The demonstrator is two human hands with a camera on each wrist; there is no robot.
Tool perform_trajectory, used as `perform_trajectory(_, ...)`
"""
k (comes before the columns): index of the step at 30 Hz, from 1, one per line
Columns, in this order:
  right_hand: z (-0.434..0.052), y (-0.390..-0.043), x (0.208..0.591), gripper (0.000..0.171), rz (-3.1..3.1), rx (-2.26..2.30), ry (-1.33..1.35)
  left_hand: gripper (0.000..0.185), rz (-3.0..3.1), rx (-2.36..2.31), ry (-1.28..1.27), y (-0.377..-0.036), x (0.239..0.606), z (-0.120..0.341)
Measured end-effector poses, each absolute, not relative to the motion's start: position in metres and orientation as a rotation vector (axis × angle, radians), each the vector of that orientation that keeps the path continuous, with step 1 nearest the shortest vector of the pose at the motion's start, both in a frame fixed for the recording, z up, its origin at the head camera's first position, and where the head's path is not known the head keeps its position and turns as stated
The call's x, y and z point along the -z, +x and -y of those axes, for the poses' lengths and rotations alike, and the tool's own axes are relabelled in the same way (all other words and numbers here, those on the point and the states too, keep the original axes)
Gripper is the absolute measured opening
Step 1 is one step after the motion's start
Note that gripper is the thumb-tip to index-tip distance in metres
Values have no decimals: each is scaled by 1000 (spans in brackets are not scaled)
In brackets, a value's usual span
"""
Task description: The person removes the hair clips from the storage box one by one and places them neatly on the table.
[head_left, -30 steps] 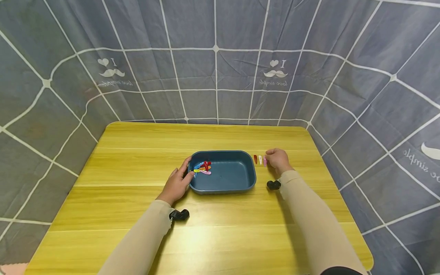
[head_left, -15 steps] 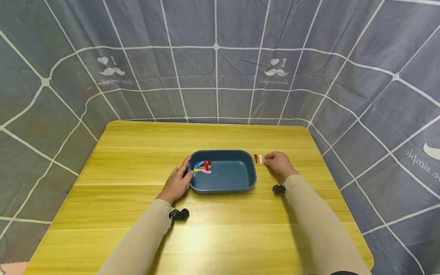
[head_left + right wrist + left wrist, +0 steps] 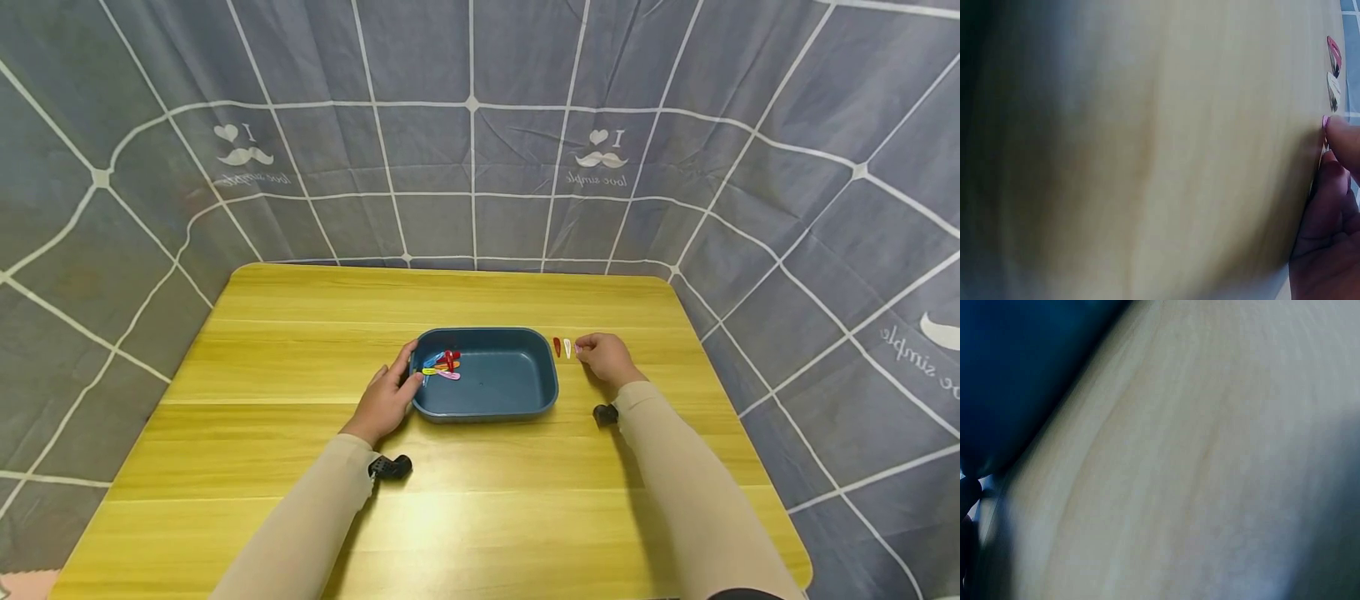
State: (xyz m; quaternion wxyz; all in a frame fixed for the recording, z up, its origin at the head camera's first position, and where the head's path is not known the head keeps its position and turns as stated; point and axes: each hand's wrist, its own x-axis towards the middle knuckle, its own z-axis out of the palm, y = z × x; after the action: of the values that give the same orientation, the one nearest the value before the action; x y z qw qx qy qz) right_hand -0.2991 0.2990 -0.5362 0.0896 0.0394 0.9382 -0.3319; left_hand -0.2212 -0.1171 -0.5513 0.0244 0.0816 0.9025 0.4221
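Note:
A dark blue tray (image 3: pixel 517 404) sits mid-table with several coloured hair clips (image 3: pixel 442 364) in its left end. My left hand (image 3: pixel 390 392) grips the tray's left rim, thumb over the edge; the left wrist view shows only the blurred tray wall (image 3: pixel 1016 381) and wood. Right of the tray lie a red clip (image 3: pixel 557 347), a white clip (image 3: pixel 567 348) and a pink clip (image 3: pixel 577 350) in a row. My right hand (image 3: pixel 600 354) pinches the pink clip (image 3: pixel 1324 120) with curled fingertips (image 3: pixel 1342 134), beside the red clip (image 3: pixel 1334 50) and white clip (image 3: pixel 1333 90).
The yellow wooden table (image 3: pixel 300 517) has rounded corners and is enclosed by a grey gridded curtain (image 3: pixel 472 167) behind and at both sides. Black wrist cameras (image 3: pixel 390 467) hang under both beige sleeves. Bare wood lies in front of and behind the tray.
My right hand has slid slightly left onto the pink clip, now mostly covering it, with the wrist dropping toward the table. The left hand and the tray have not moved.

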Motion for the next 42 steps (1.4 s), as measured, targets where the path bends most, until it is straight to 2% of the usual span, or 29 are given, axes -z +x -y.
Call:
perform_trajectory(30, -293, -297, 530, 29, -2794, 938, 154, 55, -2788, -1314, 316, -221, 554, 119)
perform_trajectory(37, -302, -298, 532, 32, -2795, 987, 84, 55, -2779, -1325, 301, -221, 553, 120)
perform_trajectory(42, -295, -298, 513, 35, -2848, 1053, 57, 55, -2772, -1326, 290, -221, 552, 120)
